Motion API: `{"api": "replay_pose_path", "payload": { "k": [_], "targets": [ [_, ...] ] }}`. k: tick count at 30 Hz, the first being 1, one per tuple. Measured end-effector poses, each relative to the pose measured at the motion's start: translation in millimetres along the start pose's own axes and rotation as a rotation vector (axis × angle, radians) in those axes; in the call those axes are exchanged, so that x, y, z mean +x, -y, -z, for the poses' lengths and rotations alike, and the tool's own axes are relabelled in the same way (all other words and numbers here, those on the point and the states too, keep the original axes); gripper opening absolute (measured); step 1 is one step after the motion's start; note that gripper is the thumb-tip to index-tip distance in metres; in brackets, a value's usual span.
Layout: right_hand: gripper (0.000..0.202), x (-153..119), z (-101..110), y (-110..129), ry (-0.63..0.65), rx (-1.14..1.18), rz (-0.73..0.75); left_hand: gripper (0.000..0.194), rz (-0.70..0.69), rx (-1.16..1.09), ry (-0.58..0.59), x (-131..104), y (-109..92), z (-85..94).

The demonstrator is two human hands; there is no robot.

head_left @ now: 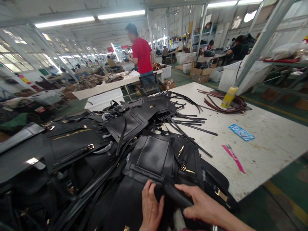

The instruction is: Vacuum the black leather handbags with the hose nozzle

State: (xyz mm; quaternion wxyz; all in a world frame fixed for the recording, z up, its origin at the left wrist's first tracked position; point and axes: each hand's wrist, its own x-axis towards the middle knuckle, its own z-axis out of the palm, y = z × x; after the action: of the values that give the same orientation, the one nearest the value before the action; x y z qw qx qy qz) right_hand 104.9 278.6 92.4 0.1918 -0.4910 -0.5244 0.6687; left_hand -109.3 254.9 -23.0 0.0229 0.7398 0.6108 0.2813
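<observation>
Close to me lies a black leather bag piece (154,155), with a stitched flat pocket and gold buckles and zips. My left hand (152,207) rests on its lower edge, fingers lightly bent on the leather and thumb apart. To the right, my right hand (203,205) grips a folded black leather edge (176,194) between thumb and fingers. Its other fingers are partly hidden. Under and around both hands spread more black leather bag pieces (72,138), heaped with straps and gold fittings. Thin black straps (190,120) fan out from the pile across the white tabletop (267,144).
On the tabletop are a yellow bottle (229,97), coiled brown straps (216,106), a blue patterned card (241,132) and a pink strip (233,158) with a small tool on it. A person in a red shirt (141,54) stands beyond, near a white bin (106,99).
</observation>
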Motion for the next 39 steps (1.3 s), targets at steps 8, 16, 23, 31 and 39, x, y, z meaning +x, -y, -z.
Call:
{"api": "replay_pose_path", "payload": {
  "k": [8, 16, 23, 31, 39],
  "targets": [
    [0.068, 11, -3, 5, -0.063, -0.098, 0.019, 0.048, 0.047, -0.036, -0.007, 1, -1, 1.9],
    [0.070, 13, -5, 1, -0.055, -0.137, -0.001, 0.046, 0.057, -0.017, -0.013, 0, -4, 2.4],
    [0.068, 5, -6, -3, -0.018, -0.095, 0.048, 0.045, 0.040, -0.001, 0.000, -1, -5, 6.3],
    [0.069, 17, 13, 17, -0.146, 0.037, 0.135, 0.023, 0.106, -0.243, 0.200, 40, -13, 25.8],
    [0.076, -38, 26, 4, 0.001, 0.130, 0.091, 0.020, 0.194, -0.560, 0.260, 75, -4, 41.1]
  ]
}}
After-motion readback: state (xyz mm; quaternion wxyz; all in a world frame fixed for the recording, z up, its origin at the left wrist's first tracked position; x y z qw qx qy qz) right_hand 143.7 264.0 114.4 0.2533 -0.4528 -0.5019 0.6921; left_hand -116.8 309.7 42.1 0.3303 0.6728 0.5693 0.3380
